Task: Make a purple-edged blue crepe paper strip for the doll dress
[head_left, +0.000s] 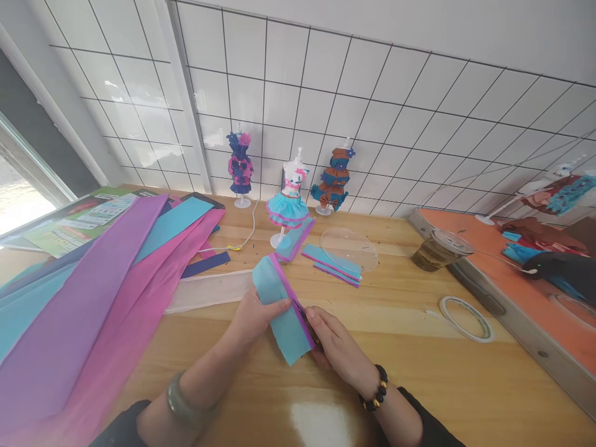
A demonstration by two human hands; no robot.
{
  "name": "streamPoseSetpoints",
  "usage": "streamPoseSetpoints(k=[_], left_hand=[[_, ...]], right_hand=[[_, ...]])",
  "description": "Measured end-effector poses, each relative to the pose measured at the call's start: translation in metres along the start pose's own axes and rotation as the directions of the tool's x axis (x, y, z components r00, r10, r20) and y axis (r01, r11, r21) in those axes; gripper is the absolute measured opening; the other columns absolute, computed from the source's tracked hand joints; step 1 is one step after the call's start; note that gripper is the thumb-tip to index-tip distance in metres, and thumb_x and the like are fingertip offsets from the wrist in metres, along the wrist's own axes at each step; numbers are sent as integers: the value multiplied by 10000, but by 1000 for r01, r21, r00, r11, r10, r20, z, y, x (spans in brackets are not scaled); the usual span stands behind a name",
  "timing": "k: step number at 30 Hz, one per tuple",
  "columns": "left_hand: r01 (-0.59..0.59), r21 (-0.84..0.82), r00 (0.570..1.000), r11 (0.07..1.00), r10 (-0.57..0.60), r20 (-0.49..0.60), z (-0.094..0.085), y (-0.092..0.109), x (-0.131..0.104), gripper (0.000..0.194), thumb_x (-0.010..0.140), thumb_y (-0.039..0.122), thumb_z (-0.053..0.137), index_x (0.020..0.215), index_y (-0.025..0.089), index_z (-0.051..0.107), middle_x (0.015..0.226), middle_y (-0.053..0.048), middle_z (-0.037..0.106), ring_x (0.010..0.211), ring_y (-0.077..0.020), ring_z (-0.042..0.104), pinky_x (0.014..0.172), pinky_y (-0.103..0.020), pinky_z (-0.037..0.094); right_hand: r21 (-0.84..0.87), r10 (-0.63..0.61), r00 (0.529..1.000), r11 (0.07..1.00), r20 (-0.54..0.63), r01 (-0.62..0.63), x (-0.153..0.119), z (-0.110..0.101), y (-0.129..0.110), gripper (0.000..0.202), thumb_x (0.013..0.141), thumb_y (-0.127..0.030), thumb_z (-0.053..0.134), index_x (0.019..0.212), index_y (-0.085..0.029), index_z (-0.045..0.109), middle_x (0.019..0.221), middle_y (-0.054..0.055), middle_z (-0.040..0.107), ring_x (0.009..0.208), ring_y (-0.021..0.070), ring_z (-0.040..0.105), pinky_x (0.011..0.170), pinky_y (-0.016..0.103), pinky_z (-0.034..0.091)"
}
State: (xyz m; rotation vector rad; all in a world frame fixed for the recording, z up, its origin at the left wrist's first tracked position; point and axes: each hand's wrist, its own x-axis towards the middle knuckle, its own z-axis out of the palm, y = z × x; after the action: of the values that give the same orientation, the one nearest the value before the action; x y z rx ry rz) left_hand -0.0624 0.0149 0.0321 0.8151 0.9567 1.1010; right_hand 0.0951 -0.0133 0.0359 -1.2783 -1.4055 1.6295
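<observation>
My left hand (254, 313) is closed on a light blue crepe paper strip (274, 295) with a purple border, its thumb pressed on the paper near that border. The strip is held up at a slant above the table. My right hand (338, 347) is closed around dark scissors (313, 329), mostly covered by the fingers, with the blades along the purple border. Just beyond my hands lie another blue and purple strip (298, 239) and a small stack of such strips (333, 264). A dress form (291, 192) in a blue ruffled skirt stands behind them.
Long purple, blue and pink paper sheets (107, 279) cover the left side. Two more dressed forms, one in navy and pink (241, 164) and one in brown and teal (333, 180), stand by the tiled wall. A clear disc (349, 248), cup (440, 249) and tape roll (465, 320) lie rightward.
</observation>
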Motion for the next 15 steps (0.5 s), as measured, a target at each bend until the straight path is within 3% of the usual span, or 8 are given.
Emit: streamPoseSetpoints(k=[10, 15], left_hand=[[-68, 18, 995, 998, 66, 73, 3, -8, 2, 416, 624, 282, 722, 993, 134, 599, 1013, -113, 656, 967, -291, 591, 840, -406, 475], [-35, -47, 998, 998, 37, 52, 8, -3, -3, 459, 601, 293, 731, 1004, 122, 593, 990, -123, 660, 919, -288, 610, 823, -409, 476]], right_hand=[[26, 5, 1000, 1000, -27, -5, 1, 5, -2, 398, 813, -595, 352, 671, -223, 355, 437, -86, 315, 341, 68, 283, 338, 215, 242], [13, 8, 999, 1000, -54, -7, 0, 6, -4, 378, 827, -567, 357, 689, -215, 369, 469, -86, 320, 347, 60, 303, 337, 204, 238]])
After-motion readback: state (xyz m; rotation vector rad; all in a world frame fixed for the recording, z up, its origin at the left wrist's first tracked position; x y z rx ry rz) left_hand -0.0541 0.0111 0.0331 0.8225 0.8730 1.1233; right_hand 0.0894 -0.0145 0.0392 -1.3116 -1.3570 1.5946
